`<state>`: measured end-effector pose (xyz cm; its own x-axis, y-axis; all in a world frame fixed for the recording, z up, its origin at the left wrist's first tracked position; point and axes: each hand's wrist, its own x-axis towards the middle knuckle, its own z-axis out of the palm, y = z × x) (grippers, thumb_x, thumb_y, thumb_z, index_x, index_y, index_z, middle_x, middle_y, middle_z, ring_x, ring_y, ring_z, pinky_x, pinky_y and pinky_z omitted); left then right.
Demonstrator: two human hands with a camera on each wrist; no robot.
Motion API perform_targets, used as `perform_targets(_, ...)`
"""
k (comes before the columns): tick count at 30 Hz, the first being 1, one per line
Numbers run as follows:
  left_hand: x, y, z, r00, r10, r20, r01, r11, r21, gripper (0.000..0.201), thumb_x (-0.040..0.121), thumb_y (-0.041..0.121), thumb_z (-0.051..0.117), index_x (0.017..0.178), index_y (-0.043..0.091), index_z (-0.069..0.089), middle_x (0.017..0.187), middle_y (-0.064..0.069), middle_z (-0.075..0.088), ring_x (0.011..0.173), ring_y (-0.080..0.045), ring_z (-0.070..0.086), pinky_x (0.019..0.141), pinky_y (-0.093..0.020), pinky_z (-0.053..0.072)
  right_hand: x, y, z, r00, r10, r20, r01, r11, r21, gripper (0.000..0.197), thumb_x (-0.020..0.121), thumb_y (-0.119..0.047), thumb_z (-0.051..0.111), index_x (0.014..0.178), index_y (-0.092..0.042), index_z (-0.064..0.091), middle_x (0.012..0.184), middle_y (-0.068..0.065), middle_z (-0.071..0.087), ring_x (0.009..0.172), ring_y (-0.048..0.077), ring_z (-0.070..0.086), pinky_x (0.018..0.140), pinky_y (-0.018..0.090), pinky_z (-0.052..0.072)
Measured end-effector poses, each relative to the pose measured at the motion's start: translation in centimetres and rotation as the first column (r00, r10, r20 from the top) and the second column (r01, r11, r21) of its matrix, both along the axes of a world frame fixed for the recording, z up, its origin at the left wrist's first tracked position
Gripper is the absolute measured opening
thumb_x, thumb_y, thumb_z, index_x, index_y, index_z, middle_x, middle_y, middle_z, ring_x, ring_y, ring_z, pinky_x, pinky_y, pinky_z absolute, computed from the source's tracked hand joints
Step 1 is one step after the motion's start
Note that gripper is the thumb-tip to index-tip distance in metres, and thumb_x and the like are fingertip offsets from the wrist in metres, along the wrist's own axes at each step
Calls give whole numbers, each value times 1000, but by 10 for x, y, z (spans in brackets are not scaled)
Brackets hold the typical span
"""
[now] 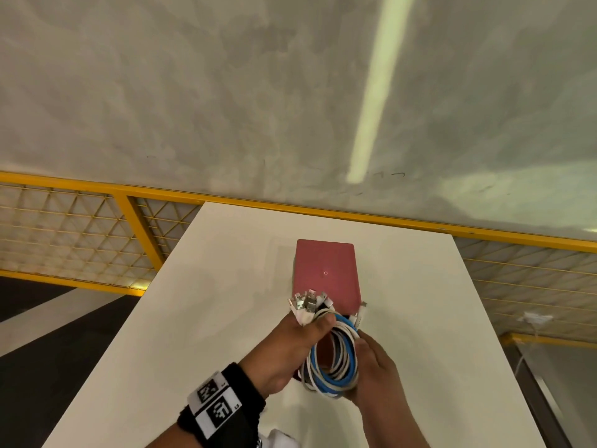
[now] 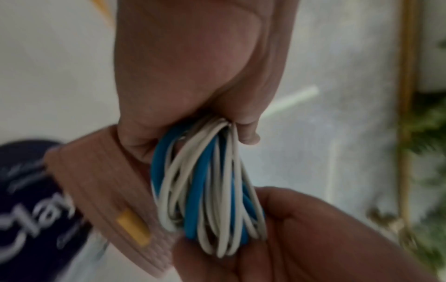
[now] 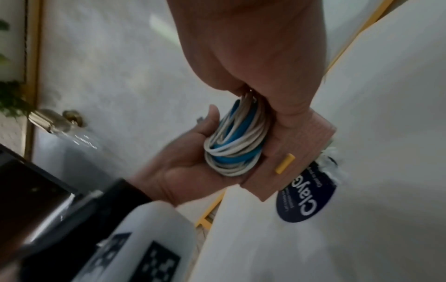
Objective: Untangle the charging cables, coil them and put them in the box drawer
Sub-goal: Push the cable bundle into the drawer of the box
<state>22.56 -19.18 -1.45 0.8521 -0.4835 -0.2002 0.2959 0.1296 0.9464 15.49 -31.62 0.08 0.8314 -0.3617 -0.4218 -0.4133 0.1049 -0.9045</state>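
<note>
1. Cables (image 1: 334, 357), coiled blue and white, hang over the counter (image 1: 193, 302) near its front edge, just before the box (image 1: 326, 273); plugs bunched upward.
2. Left hand (image 1: 290, 347) has its grip pinching the coil's top so the loops stay together; right hand (image 1: 374, 370) cups the bottom, fingers curled round it, likely ready for the drawer.

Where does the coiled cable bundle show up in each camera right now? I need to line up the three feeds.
Head: cable bundle low centre, between both hands, over the red box.
Left wrist: centre, hanging from the left hand.
Right wrist: centre, below the right hand.
Shared landmark: the box's yellow tab, in both wrist views.
</note>
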Motion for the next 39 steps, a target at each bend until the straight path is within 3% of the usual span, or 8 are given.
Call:
perform_targets(6,6,-10,1,941,106,322,-218,918,332,78,85,24,75,133,51,20,115,31,54,96,25,55,81,1,42,8,-2,-9,978,12,-209,-15,1000,-10,20,99,-31,43,104,-37,62,97,0,71,86,24,69,60,37,58)
perform_targets(9,1,-14,-8,894,-45,446,-281,720,634,96,85,58,63,154,34,0,125,20,57,107,-3,61,93,-22,46,8,-5,-6,970,94,-225,-121,986,-111,27,100,-34,37,112,-35,61,105,-3,69,91,20,67,58,36,59)
perform_targets(12,-1,-13,-15,843,-231,486,-345,462,817,72,92,69,29,149,26,19,126,2,62,114,-20,57,97,-42,37,9,-10,-2,945,175,-277,-235,950,-203,29,100,-29,34,110,-28,61,103,-1,68,86,21,66,54,34,58)
perform_targets(19,3,-3,-29,795,-479,373,-232,328,916,61,99,45,21,154,22,16,137,-6,34,116,-27,38,96,-38,40,18,-17,5,811,370,-454,-537,778,-326,26,98,-21,36,109,-13,59,106,8,63,80,29,70,64,45,62)
perform_targets(25,10,-8,-44,784,-106,611,-376,702,605,69,91,17,61,151,18,27,129,-3,44,107,-20,56,88,-34,52,24,-13,2,838,332,-432,-501,783,-370,27,98,-25,31,104,-16,55,92,5,66,60,23,73,50,32,58)
perform_targets(30,11,-9,-51,798,189,573,-479,775,412,42,83,27,72,108,37,41,108,10,53,93,-10,61,78,-28,54,29,-12,-11,859,328,-393,-494,732,-469,26,100,-25,29,104,-17,53,89,6,68,54,21,71,42,26,53)
perform_targets(35,-6,8,-64,867,87,491,-275,904,326,40,94,23,39,130,40,41,118,6,66,112,-6,62,99,-29,49,31,-12,-19,867,347,-357,-496,658,-567,21,94,-17,35,105,-14,52,84,7,66,55,23,68,40,23,51)
perform_targets(39,-10,21,-70,791,-89,606,-183,909,373,51,97,15,36,144,33,33,141,12,54,130,1,51,108,-18,38,34,-11,-25,842,353,-408,-538,497,-681,18,92,-16,39,103,-14,53,95,11,70,73,31,72,65,41,60)
